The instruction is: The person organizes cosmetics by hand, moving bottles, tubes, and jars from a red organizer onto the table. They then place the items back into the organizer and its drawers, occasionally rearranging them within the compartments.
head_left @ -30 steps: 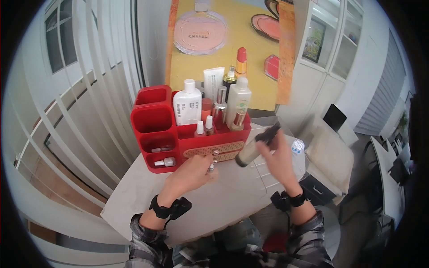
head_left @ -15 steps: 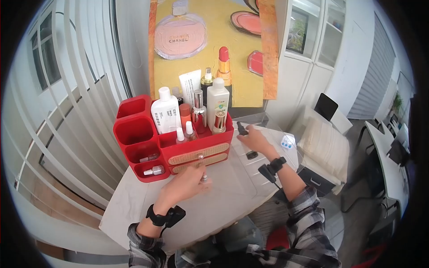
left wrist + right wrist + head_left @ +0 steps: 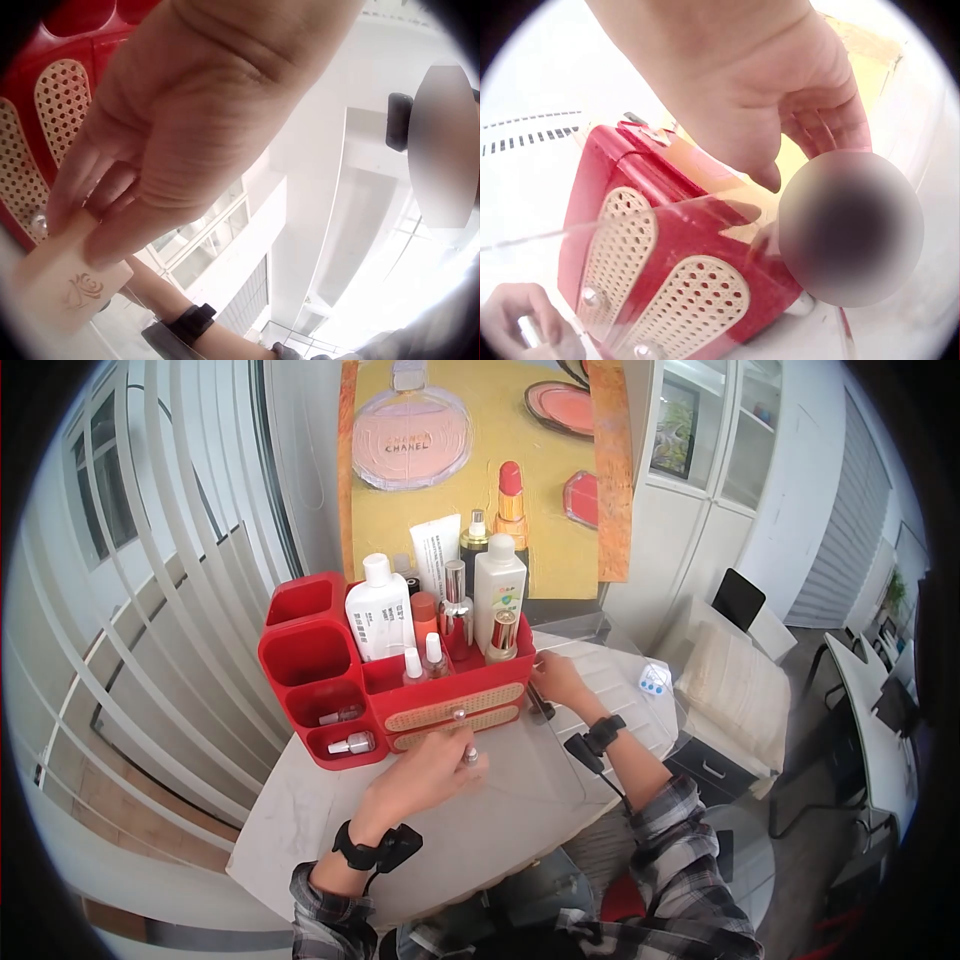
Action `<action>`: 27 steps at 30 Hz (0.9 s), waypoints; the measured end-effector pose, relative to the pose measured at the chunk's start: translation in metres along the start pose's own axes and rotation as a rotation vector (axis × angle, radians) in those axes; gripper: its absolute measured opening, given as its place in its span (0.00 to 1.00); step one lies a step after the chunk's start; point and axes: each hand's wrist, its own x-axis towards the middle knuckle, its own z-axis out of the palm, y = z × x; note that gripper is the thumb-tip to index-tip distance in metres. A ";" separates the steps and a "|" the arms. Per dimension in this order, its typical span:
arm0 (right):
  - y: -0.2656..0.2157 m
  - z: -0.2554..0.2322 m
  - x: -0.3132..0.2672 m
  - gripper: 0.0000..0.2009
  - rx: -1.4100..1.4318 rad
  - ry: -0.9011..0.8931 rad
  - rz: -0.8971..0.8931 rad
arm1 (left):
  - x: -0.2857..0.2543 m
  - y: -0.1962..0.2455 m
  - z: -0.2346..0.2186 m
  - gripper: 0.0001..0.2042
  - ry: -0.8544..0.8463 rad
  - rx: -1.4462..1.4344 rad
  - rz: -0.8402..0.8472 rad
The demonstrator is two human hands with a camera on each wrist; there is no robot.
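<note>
My left hand (image 3: pixel 425 768) pinches a small, square, peach-coloured bottle (image 3: pixel 71 292) with a rose emblem. Silver shows at its top in the head view, low in front of the drawers of the red cosmetics organizer (image 3: pixel 450 686). To the right of the organizer, my right hand (image 3: pixel 562 680) has its fingers around the top of a bottle with a dark base (image 3: pixel 543 708). Most of that bottle is hidden by the hand, and a blurred patch covers it in the right wrist view. Thumb (image 3: pixel 769 178) and fingers curve toward this patch.
The organizer holds a white lotion bottle (image 3: pixel 382 620), a white tube (image 3: pixel 437 555), a beige bottle (image 3: pixel 495 595) and several nail polish bottles. A clear ribbed tray (image 3: pixel 610 710) lies at the table's right, with a blue-dotted white item (image 3: pixel 654 679) beyond. A painting (image 3: pixel 430 505) stands behind.
My right hand has carried the black-topped bottle down, from in front of the organizer to beside its right end. The left hand stays by the drawers with the peach-coloured bottle. The head view has shifted.
</note>
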 end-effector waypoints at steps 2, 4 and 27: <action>0.005 -0.006 -0.008 0.21 0.061 0.084 -0.053 | 0.001 0.002 0.000 0.12 0.023 -0.027 0.010; -0.008 -0.021 -0.024 0.18 0.121 0.169 -0.106 | 0.003 0.007 -0.002 0.12 0.076 -0.113 0.026; 0.059 -0.060 -0.051 0.23 0.222 0.266 0.029 | 0.015 0.025 0.001 0.09 0.514 -0.433 0.025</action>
